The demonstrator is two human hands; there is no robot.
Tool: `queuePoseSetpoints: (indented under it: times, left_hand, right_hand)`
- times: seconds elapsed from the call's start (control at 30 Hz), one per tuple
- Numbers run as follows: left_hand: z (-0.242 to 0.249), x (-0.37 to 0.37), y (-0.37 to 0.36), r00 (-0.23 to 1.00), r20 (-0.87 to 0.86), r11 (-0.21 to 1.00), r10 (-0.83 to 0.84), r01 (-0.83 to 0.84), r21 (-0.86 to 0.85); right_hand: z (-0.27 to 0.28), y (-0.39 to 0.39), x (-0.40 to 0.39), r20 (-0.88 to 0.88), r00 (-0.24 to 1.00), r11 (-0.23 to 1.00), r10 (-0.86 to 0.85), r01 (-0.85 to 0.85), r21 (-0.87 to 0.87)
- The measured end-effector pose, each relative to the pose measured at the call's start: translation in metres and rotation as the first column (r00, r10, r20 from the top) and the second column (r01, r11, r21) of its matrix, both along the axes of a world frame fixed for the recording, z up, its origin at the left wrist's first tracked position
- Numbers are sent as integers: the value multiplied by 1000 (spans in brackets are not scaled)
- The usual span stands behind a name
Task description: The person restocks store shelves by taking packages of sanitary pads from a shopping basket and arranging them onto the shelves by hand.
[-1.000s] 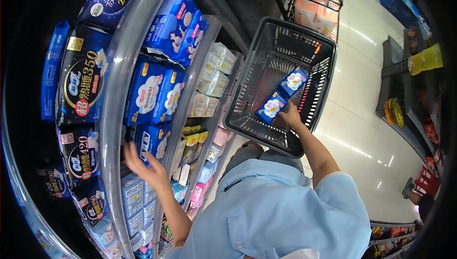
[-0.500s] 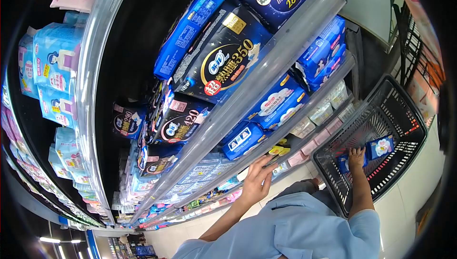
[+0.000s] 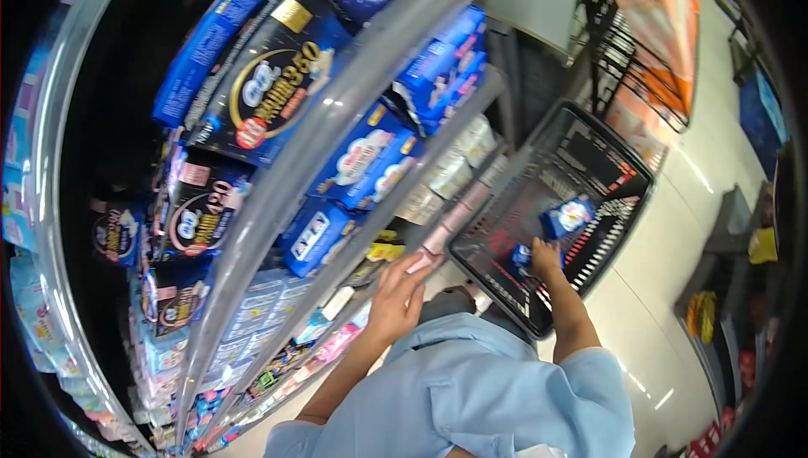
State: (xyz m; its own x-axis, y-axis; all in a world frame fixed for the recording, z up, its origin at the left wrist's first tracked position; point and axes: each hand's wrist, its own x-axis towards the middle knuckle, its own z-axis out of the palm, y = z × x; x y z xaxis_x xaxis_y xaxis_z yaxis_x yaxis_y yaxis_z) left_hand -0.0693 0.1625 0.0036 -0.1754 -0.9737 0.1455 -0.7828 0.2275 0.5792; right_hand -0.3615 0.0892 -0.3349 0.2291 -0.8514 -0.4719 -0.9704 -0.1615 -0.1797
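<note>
My right hand reaches down into a black shopping basket, its fingers closed at a small blue package near the basket's left side. Another blue package lies just beyond that hand in the basket. My left hand rests at the edge of a lower shelf, fingers apart, holding nothing. Blue packs stand on the shelf to the left of it.
Shelves with clear rails fill the left side, stocked with a large black pack and many smaller packs. Behind the basket is a black wire rack with orange and white bags. More goods stand at the far right.
The view has swung right, so shelves and basket appear further left. My right hand is still in the basket, and my left hand is still beside the shelf.
</note>
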Motion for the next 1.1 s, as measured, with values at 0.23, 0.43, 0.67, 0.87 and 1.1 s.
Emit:
queuePoseSetpoints:
  times: [0.23,0.43,0.67,0.87,1.1]
  left_hand:
    - [-11,-30,5,994,-83,997,-72,72,-3]
    - [-16,-50,13,660,-626,820,415,26,571]
    - [23,-36,31,217,-728,596,650,447,667]
    - [34,-29,51,239,-876,789,419,381,482]
    - [29,-27,66,205,-964,977,167,94,189]
  right_hand:
    - [189,-1,-13,662,685,918,-304,396,12]
    - [306,33,9,727,579,800,368,201,-565]
    - [333,78,25,447,520,557,728,-70,-827]
    - [328,96,40,528,489,570,694,75,-818]
    - [334,99,58,962,-176,959,-207,-231,164]
